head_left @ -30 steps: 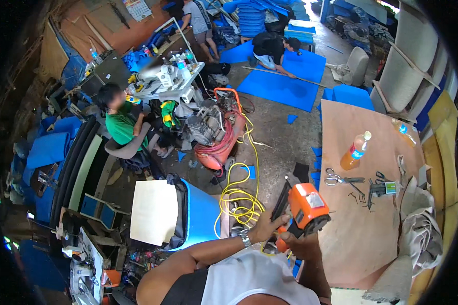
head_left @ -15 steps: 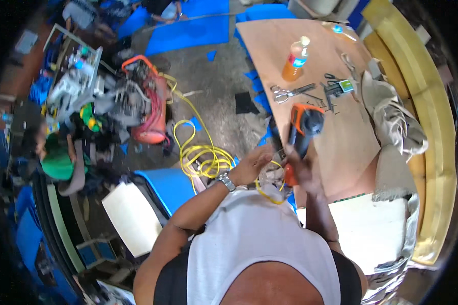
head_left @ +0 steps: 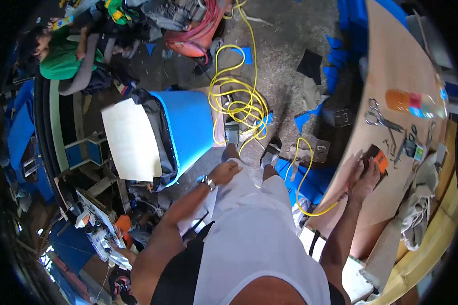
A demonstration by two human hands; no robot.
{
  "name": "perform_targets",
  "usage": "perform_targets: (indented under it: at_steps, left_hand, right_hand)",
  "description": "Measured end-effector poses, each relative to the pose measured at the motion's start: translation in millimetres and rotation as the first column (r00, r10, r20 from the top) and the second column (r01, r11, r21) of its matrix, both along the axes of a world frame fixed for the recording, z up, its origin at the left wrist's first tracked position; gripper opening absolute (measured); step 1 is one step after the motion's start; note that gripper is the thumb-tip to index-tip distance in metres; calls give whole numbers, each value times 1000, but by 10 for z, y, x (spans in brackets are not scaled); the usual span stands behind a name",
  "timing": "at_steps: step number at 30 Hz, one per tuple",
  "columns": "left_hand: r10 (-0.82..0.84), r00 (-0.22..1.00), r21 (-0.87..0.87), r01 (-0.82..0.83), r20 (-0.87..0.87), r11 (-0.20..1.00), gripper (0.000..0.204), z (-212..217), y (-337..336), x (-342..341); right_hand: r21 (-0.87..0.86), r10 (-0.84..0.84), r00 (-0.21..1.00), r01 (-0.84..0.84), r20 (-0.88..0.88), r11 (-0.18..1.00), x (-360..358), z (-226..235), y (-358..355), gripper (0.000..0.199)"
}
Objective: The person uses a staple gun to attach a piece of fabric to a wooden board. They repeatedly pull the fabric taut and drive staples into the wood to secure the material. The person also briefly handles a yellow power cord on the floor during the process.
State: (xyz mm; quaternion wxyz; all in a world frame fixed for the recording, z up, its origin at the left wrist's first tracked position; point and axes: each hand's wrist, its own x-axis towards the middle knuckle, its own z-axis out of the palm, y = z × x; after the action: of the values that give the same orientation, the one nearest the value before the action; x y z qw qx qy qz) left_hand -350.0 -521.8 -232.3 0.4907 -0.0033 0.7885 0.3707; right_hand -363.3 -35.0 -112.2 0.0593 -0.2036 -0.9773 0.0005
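On the brown board-topped table at the right, my right hand (head_left: 363,184) is closed on an orange-and-black nail gun (head_left: 379,160), which lies at the table's left part. A yellow air hose (head_left: 305,198) runs up from the floor toward this tool; where it joins is partly hidden by my hand. My left hand (head_left: 226,173), with a metal watch on the wrist, hangs over the front of my light shorts, empty, its fingers loosely stretched. Beyond the nail gun lie scissors (head_left: 376,117), a second dark-handled pair (head_left: 411,137) and a few small loose pieces.
A bottle of orange drink (head_left: 407,101) lies near the table's far side. Yellow hose coils (head_left: 236,109) cover the floor by my feet, near a red-orange compressor (head_left: 193,40). A blue padded piece (head_left: 188,127) stands left. A person in green (head_left: 66,61) sits at the far left.
My view has turned and shifted down. My right hand has brought the nail gun from in front of me onto the table, and my left hand has drawn back from the hose toward my shorts.
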Motion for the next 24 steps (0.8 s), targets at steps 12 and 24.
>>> perform_targets:
  at_steps: [12, 24]
  left_hand:
    - [-9, 992, -290, -28, -126, 957, 40, -2864, -870, -1794]
    - [531, 790, -408, -613, -307, 676, 88, -5109, -401, -2198]
  right_hand:
    - [-270, -115, 983, 74, -141, 960, -749, -1053, 340, 39]
    - [16, -94, 992, 93, 81, 996, -692, -703, 600, 57]
